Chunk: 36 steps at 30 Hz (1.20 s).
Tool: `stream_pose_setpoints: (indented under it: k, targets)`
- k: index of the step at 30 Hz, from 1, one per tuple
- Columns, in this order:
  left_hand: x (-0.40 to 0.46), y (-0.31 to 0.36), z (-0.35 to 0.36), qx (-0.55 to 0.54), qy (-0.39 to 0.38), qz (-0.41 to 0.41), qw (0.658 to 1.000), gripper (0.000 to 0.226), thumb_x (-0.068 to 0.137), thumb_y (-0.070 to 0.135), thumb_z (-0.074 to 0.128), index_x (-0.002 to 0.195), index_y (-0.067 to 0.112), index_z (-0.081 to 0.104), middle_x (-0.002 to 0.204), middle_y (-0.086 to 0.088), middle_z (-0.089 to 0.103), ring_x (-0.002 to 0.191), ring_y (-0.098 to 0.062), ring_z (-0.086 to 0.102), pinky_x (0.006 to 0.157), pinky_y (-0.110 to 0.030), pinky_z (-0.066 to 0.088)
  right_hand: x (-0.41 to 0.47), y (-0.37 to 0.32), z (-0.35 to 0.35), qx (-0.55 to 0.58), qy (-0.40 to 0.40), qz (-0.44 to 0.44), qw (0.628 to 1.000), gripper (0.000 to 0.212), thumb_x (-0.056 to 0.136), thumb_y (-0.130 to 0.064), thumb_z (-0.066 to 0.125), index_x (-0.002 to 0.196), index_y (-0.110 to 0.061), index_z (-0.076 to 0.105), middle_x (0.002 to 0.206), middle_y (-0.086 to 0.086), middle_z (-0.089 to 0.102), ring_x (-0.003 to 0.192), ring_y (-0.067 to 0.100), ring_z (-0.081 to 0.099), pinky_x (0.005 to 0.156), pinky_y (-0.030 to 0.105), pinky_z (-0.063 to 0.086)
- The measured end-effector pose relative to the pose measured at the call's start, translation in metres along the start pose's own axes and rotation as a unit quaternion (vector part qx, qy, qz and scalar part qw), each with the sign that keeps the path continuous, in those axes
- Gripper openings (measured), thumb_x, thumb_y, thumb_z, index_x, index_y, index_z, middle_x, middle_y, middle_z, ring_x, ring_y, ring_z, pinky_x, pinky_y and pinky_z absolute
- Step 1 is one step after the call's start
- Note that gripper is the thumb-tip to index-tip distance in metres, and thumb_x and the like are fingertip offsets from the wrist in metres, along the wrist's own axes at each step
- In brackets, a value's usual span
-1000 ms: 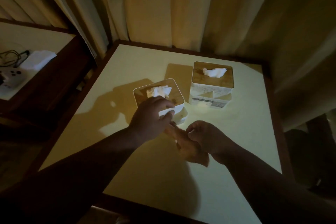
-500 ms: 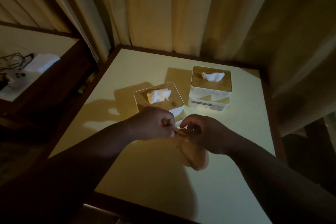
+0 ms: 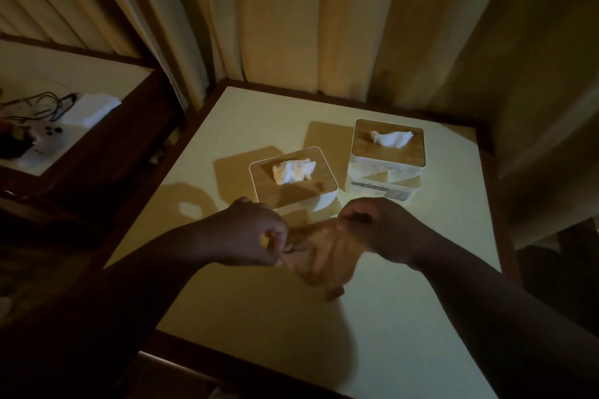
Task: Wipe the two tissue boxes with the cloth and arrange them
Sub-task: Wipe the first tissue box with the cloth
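Two hands meet low over the pale surface (image 3: 421, 317), and between them they stretch a thin tan cloth (image 3: 319, 257). The left hand (image 3: 249, 236) has its fingers curled, pinching the cloth's left edge between thumb and fingertip. The right hand (image 3: 379, 230) is curled as well, gripping the cloth's upper right corner. From these two holds the cloth sags toward the person, its lowest corner hanging close to the surface; whether it touches there cannot be told in the dim light.

Just beyond the hands stands the nearer tissue box (image 3: 293, 183), white with rounded corners and a wooden lid, a crumpled white tissue rising from its slot. Its near left corner is hidden behind the left hand's knuckles. The farther tissue box (image 3: 385, 159) stands to the right of it and a little further back, taller, also wood-lidded, with a tissue standing up from the top and a printed label on its front face. A gap of bare surface separates the two boxes.

Dark wooden trim frames the surface, and curtains (image 3: 308, 26) hang in folds behind it. At the far left a lower shelf (image 3: 107, 74) carries tangled cables (image 3: 35, 105), a folded white item and a white device with dark buttons.
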State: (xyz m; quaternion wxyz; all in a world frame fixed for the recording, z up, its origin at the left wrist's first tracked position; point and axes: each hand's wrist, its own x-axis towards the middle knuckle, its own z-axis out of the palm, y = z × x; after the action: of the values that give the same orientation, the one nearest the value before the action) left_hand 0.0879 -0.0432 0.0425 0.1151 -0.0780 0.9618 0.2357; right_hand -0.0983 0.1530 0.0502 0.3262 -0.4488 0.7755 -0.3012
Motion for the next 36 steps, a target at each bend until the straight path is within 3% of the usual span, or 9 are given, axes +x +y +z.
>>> stream_pose_setpoints:
  k: [3,5,9,13,16,19,25,32,36]
  targets:
    - [-0.002,0.0,-0.002,0.014,-0.058,-0.023,0.998,0.012,0.086,0.044,0.072,0.082,0.038,0.062,0.095,0.025,0.062,0.103,0.01,0.049,0.11,-0.035,0.026,0.001,-0.002,0.005,0.1,0.032,-0.009,0.994,0.015,0.098,-0.017,0.061,0.087,-0.018,0.072,0.084,0.006,0.071,0.079,0.031,0.069,0.069,0.044,0.055]
    - [-0.003,-0.002,-0.003,0.022,-0.089,-0.034,0.995,0.011,0.085,0.046,0.072,0.086,0.041,0.063,0.098,0.026,0.061,0.104,0.01,0.048,0.111,-0.038,0.03,0.002,-0.005,0.008,0.137,0.04,-0.01,0.99,0.015,0.098,-0.021,0.06,0.086,-0.019,0.069,0.084,0.01,0.069,0.075,0.035,0.067,0.065,0.049,0.055]
    - [0.0,-0.001,-0.003,-0.099,0.001,-0.037,0.994,0.038,0.077,0.051,0.08,0.11,0.046,0.063,0.113,0.027,0.06,0.109,0.005,0.054,0.094,-0.034,0.05,0.003,-0.018,0.014,0.202,-0.02,-0.022,0.979,0.019,0.104,-0.008,0.053,0.088,-0.014,0.062,0.075,-0.007,0.062,0.066,0.003,0.06,0.061,0.019,0.048]
    - [0.01,0.023,-0.003,-0.217,0.013,0.001,0.976,0.072,0.079,0.032,0.086,0.14,0.037,0.048,0.142,0.025,0.044,0.13,0.003,0.042,0.102,-0.016,0.04,0.006,-0.031,0.022,0.113,-0.076,-0.056,0.989,0.025,0.106,-0.016,0.049,0.086,-0.028,0.06,0.081,-0.015,0.065,0.076,0.001,0.062,0.067,0.022,0.048]
    - [0.015,0.023,-0.003,-0.239,-0.027,0.004,0.971,0.046,0.081,0.019,0.084,0.122,0.025,0.064,0.127,0.017,0.061,0.119,0.004,0.053,0.098,-0.014,0.044,0.008,-0.035,0.021,0.076,-0.065,-0.083,0.991,0.025,0.106,-0.02,0.051,0.086,-0.032,0.06,0.079,-0.02,0.065,0.075,-0.003,0.061,0.066,0.015,0.045]
    - [0.012,0.006,-0.004,-0.21,-0.011,-0.034,0.977,0.022,0.08,0.02,0.083,0.098,0.026,0.072,0.107,0.011,0.069,0.104,-0.004,0.062,0.096,-0.035,0.051,0.009,-0.032,0.015,0.061,-0.047,-0.087,0.993,0.02,0.101,-0.02,0.06,0.085,-0.032,0.062,0.076,-0.022,0.062,0.071,-0.005,0.057,0.063,0.011,0.043]
    - [-0.004,-0.015,-0.007,-0.107,-0.03,-0.097,0.989,0.014,0.084,0.031,0.077,0.093,0.031,0.065,0.097,0.006,0.069,0.089,-0.012,0.065,0.072,-0.038,0.053,0.012,-0.022,0.003,-0.105,-0.094,-0.039,0.989,0.022,0.089,-0.02,0.072,0.086,-0.039,0.06,0.088,-0.015,0.062,0.079,0.002,0.058,0.063,0.014,0.043]
    - [-0.002,-0.021,-0.02,-0.002,0.303,-0.077,0.95,0.013,0.085,0.033,0.065,0.078,0.024,0.06,0.067,0.008,0.059,0.059,-0.011,0.056,0.056,-0.029,0.041,0.021,-0.039,0.012,-0.028,0.19,-0.049,0.98,0.013,0.094,-0.008,0.066,0.09,-0.02,0.062,0.087,-0.008,0.061,0.079,0.009,0.06,0.064,0.023,0.05]
    - [-0.002,-0.015,0.002,0.008,0.322,-0.121,0.939,0.027,0.089,0.038,0.069,0.072,0.024,0.054,0.059,0.01,0.053,0.052,-0.002,0.05,0.052,-0.025,0.036,0.02,-0.028,0.05,-0.165,0.212,-0.072,0.961,0.011,0.089,-0.012,0.064,0.083,-0.021,0.066,0.083,-0.003,0.067,0.075,0.019,0.061,0.068,0.037,0.054]
